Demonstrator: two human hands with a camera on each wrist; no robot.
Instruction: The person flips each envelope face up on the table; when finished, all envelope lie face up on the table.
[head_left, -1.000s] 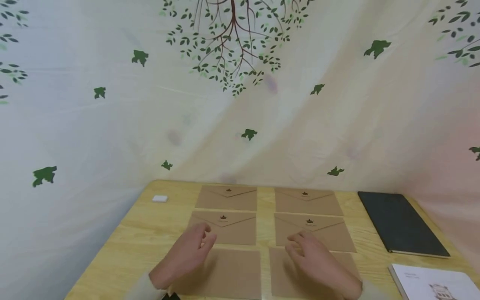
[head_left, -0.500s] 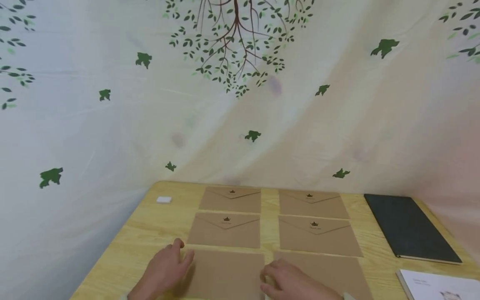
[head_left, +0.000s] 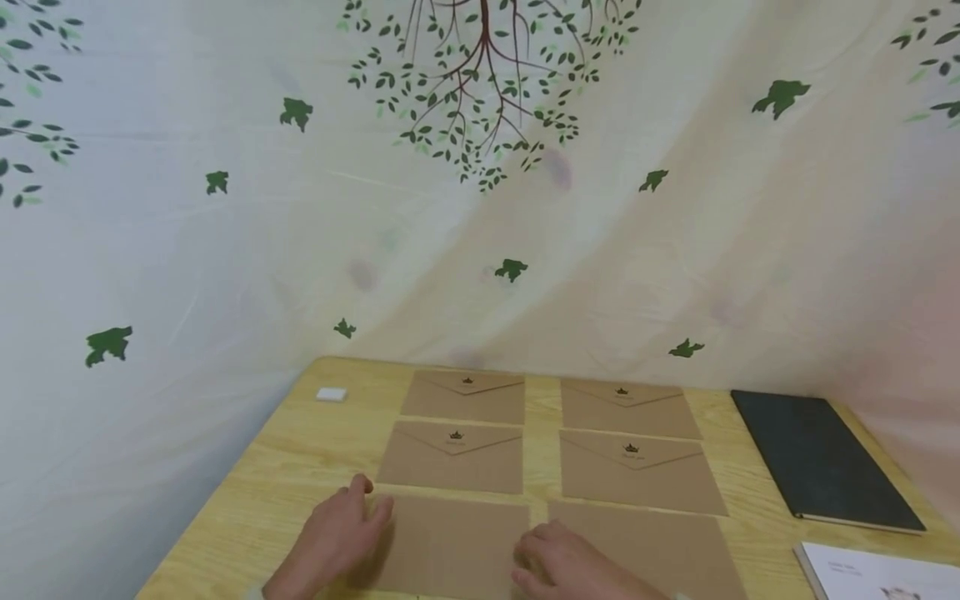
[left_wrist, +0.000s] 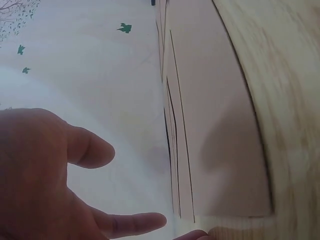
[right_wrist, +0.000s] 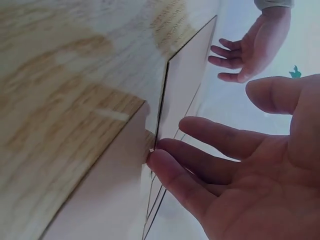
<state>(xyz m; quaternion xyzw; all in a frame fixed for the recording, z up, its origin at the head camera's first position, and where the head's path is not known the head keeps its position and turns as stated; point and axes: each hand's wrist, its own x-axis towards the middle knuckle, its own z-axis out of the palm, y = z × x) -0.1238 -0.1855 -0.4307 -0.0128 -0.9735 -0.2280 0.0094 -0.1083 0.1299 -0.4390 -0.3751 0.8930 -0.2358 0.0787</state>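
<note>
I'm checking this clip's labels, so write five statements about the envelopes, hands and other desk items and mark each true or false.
1. Six brown envelopes lie in two columns on the wooden table. True.
2. The near-left envelope shows a crown mark. False: its visible face is plain; the four farther ones show the mark.
3. The left hand and right hand are at either side of that envelope. True.
4. The black notebook lies on the table's left side. False: it lies on the right.
5. The small white eraser sits on an envelope. False: it rests on bare wood.
</note>
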